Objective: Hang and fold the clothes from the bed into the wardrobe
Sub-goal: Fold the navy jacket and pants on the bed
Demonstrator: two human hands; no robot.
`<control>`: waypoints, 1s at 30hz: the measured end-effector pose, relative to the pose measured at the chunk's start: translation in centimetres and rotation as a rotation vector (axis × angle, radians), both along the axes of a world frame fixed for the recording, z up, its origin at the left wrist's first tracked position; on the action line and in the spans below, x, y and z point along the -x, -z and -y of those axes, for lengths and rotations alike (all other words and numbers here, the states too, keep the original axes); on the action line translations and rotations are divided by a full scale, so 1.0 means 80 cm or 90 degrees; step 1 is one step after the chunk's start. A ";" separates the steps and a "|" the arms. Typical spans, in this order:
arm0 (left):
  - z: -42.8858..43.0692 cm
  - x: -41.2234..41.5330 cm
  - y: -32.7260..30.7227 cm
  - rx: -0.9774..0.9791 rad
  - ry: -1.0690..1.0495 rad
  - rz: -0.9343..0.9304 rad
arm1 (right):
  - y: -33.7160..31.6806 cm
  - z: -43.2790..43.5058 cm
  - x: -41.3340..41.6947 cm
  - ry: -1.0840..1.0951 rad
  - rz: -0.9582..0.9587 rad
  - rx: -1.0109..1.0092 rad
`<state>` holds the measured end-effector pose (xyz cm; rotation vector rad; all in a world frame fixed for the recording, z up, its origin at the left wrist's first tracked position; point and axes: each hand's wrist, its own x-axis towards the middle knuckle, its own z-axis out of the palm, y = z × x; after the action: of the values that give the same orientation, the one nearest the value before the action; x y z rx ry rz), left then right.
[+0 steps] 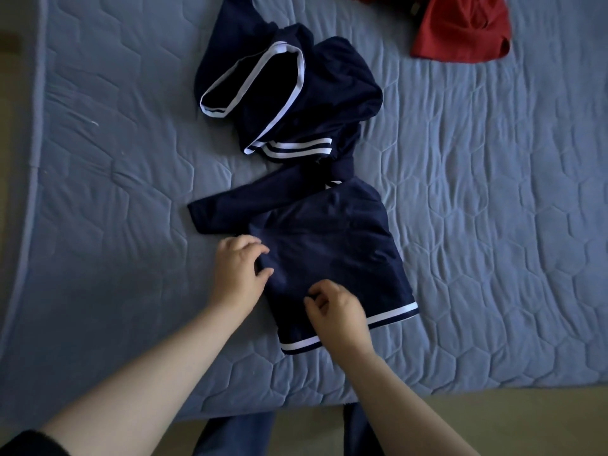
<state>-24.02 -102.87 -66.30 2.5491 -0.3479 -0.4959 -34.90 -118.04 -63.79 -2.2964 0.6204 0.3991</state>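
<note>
Navy jacket [329, 251] lies partly folded on the quilted bed [493, 192], which fills most of the view; its body sits under both sets of fingers, its white-trimmed hood [263, 77] bunched well beyond them. A red garment [460, 28] lies far past the right fingers. Left hand [238, 271] grips the body's side edge, fingers curled round it; right hand [339, 315] rests curled just above the striped hem [394, 312], and whether it pinches I cannot tell. The smooth cloth could slide and undo the fold if one hand lifts unevenly; the loose sleeve [230, 209] beyond the left fingers may trail. Bare bed spreads either side of the fingers; its near edge runs close behind the wrists
</note>
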 end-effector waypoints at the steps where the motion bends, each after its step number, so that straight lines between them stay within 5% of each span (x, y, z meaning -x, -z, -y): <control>1: 0.003 0.003 -0.006 0.001 -0.009 0.016 | -0.004 0.015 -0.001 0.024 0.013 0.028; 10: 0.077 0.019 -0.029 0.095 0.019 -0.076 | -0.013 0.131 0.024 0.139 -0.071 0.131; 15: 0.142 -0.007 -0.034 0.074 0.171 -0.095 | 0.008 0.150 0.036 0.271 -0.186 -0.056; 30: 0.304 -0.064 0.006 -0.374 0.744 0.094 | 0.074 0.207 0.049 0.322 -0.254 -0.285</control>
<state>-18.87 -127.21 -66.75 2.6570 -2.0346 -0.8960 -38.79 -134.62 -69.72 -1.5730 1.1450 0.6738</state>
